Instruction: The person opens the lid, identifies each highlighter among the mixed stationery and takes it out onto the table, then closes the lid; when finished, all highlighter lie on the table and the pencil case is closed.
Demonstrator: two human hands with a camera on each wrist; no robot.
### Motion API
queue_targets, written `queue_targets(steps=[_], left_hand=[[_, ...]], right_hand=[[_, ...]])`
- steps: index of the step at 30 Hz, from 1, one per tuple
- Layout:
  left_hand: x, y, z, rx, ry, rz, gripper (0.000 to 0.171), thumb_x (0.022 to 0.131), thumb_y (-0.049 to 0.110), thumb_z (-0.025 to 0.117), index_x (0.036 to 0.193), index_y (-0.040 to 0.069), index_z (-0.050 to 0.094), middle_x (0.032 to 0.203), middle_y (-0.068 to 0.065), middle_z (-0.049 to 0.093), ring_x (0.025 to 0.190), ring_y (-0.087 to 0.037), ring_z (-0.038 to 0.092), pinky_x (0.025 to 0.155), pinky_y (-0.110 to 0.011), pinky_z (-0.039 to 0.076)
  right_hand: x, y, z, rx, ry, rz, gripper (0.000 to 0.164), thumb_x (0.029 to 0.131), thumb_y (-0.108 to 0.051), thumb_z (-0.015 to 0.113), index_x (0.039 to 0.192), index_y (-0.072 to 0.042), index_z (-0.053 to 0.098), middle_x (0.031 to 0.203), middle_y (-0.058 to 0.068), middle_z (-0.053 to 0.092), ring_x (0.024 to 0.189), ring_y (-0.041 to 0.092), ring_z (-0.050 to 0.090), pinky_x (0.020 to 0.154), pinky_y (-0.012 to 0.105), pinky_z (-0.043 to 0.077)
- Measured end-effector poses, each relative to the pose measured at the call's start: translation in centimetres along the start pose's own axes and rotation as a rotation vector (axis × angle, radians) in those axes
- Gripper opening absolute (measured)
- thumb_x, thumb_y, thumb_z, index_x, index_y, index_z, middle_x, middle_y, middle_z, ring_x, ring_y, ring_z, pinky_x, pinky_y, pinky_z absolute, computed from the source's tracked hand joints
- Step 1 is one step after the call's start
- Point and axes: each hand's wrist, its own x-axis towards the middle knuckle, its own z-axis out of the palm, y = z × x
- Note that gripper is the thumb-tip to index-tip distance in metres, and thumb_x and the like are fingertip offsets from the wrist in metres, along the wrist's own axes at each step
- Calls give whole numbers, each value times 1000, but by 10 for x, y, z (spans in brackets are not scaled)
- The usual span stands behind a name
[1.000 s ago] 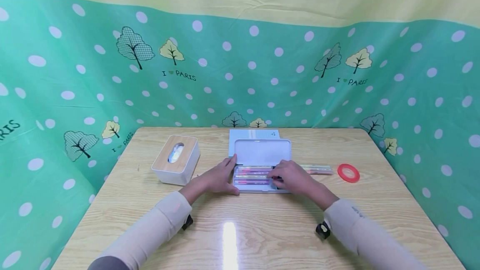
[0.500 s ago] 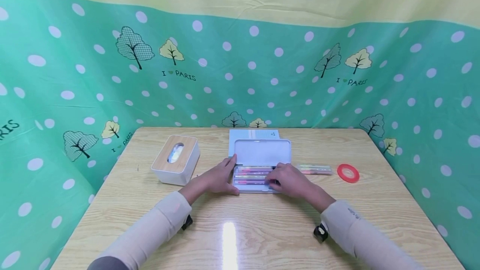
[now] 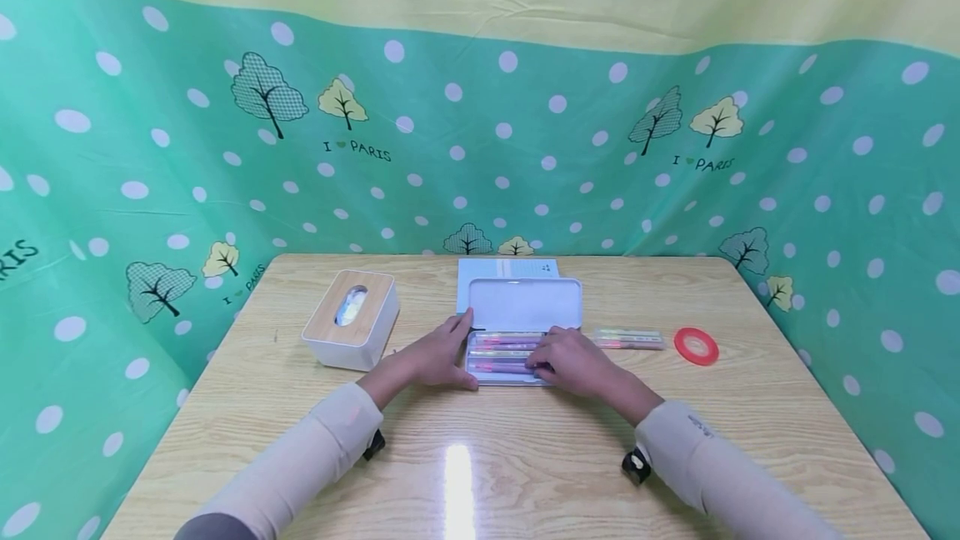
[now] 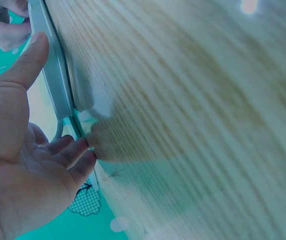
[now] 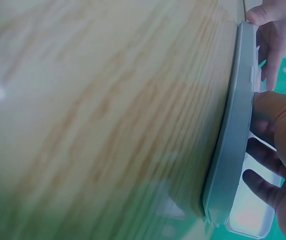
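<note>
An open pencil case (image 3: 525, 304) with a pale lid raised at the back stands mid-table. Several slim pens (image 3: 502, 354), purple, pink and clear, lie lengthwise in its tray. My left hand (image 3: 441, 354) spans the case's left end, thumb against the front edge and fingers extended towards the hinge. In the left wrist view its thumb (image 4: 33, 59) lies along the grey rim. Over the tray's right part, my right hand (image 3: 576, 361) pinches the right end of the front pen (image 3: 498, 368). In the right wrist view its fingers (image 5: 270, 150) are bent inside the tray, and the pen is hidden.
Right of the case lies a bundle of pens (image 3: 628, 340), then a red tape roll (image 3: 684, 348). A tissue box (image 3: 384, 332) with a wooden top stands to the left. Behind the case is a light-blue booklet (image 3: 495, 267). A patterned curtain (image 3: 420, 140) borders the table.
My right hand has shifted leftwards inside the tray, and the front pen sits slightly nearer the case's front edge. The left hand has stayed at the case's left end.
</note>
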Motion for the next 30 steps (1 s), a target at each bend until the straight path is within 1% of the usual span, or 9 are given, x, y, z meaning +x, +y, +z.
queue_targets(steps=[3, 8, 13, 18, 22, 25, 30], left_hand=[[0, 0, 0, 1, 0, 0, 129, 80, 57, 81, 165, 11, -4, 170, -19, 15, 156, -34, 24, 126, -45, 30], [1, 0, 0, 8, -1, 0, 129, 80, 57, 81, 165, 10, -4, 170, -19, 15, 156, -34, 24, 126, -45, 30], [0, 0, 0, 9, 3, 5, 129, 80, 57, 82, 165, 10, -4, 170, -20, 15, 156, -35, 25, 126, -46, 30], [-1, 0, 0, 3, 7, 7, 129, 80, 56, 82, 165, 10, -3, 170, -19, 16, 155, -35, 25, 125, -46, 30], [-2, 0, 1, -4, 8, 8, 128, 80, 56, 81, 165, 10, -3, 170, -18, 16, 155, -34, 25, 125, -46, 30], [-2, 1, 0, -5, 10, 9, 127, 80, 56, 81, 165, 10, -2, 170, -18, 17, 155, -34, 26, 125, -46, 31], [-2, 2, -1, -3, 10, 9, 128, 80, 56, 81, 165, 10, -2, 169, -18, 18, 155, -34, 27, 125, -46, 31]], right_hand=[[0, 0, -1, 5, -2, -5, 13, 92, -22, 76, 104, -23, 81, 101, -7, 78, 95, 14, 65, 82, 31, 56], [2, -2, -3, -11, -20, -11, 14, 92, -23, 77, 104, -24, 82, 100, -9, 79, 93, 14, 65, 77, 30, 53], [5, -5, -7, -65, -60, -15, 13, 92, -24, 76, 103, -27, 82, 97, -11, 79, 89, 14, 61, 74, 29, 47], [7, -8, -11, -137, -90, -46, 13, 93, -25, 76, 104, -29, 81, 94, -11, 79, 88, 15, 61, 73, 31, 47], [6, -8, -13, -112, -84, -61, 14, 93, -24, 75, 106, -27, 81, 98, -10, 79, 89, 14, 62, 74, 30, 48], [4, -5, -14, -66, -61, -54, 16, 93, -22, 75, 107, -26, 81, 101, -10, 79, 92, 14, 64, 76, 31, 50], [0, 2, -16, -28, -16, -56, 17, 92, -24, 76, 108, -25, 81, 102, -9, 79, 93, 13, 65, 78, 31, 52]])
